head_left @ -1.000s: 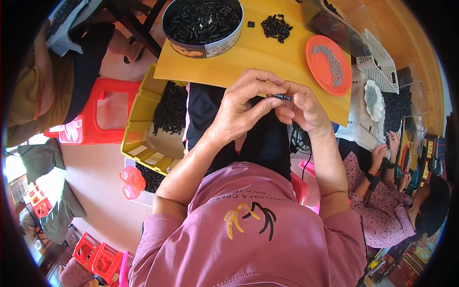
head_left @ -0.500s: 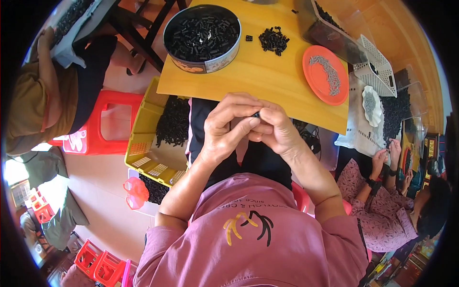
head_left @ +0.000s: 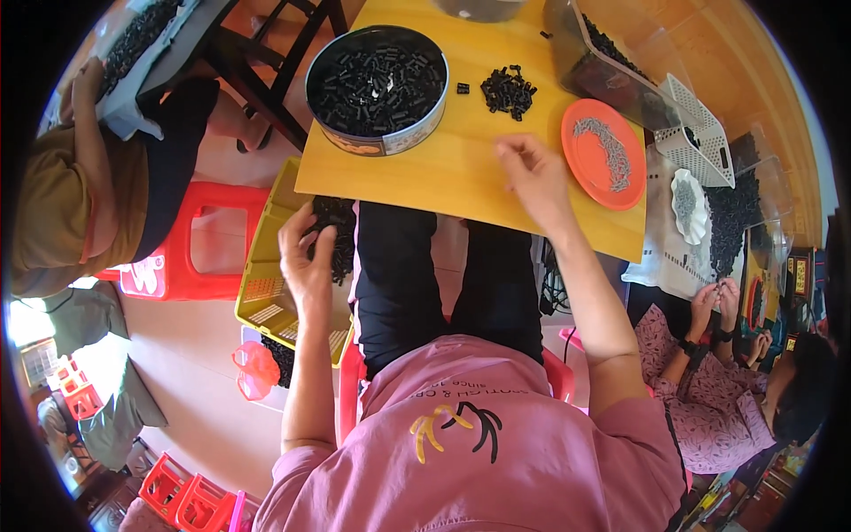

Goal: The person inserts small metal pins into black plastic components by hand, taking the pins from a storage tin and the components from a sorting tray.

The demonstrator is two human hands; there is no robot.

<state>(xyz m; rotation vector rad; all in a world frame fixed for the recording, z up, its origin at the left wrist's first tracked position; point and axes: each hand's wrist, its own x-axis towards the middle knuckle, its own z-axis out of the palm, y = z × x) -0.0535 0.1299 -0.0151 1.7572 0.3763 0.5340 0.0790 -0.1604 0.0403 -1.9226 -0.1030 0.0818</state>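
My left hand (head_left: 306,257) is over the yellow basket (head_left: 257,288), its thumb and fingers apart, next to a heap of small black plastic parts (head_left: 341,253). I see nothing held in it. Above the near part of the yellow table (head_left: 443,177), my right hand (head_left: 536,177) is slightly blurred, with loosely curled, parted fingers and nothing visible in them. Beyond it sits a small pile of black parts (head_left: 508,92). To its right lies an orange-red plate (head_left: 581,182) bearing a band of small grey metal pieces (head_left: 612,151).
A round tin (head_left: 417,133) of black parts stands at the table's left, with a clear plastic bin (head_left: 585,75) at the far right. A white perforated basket (head_left: 696,133) is beyond the right edge. Red stools (head_left: 168,244) and another person (head_left: 80,186) are at left; a co-worker (head_left: 709,381) sits right.
My hands were together over my lap, pinching a small dark part. They have separated: the left moved left to the yellow basket, the right moved forward over the table. That part is out of sight.
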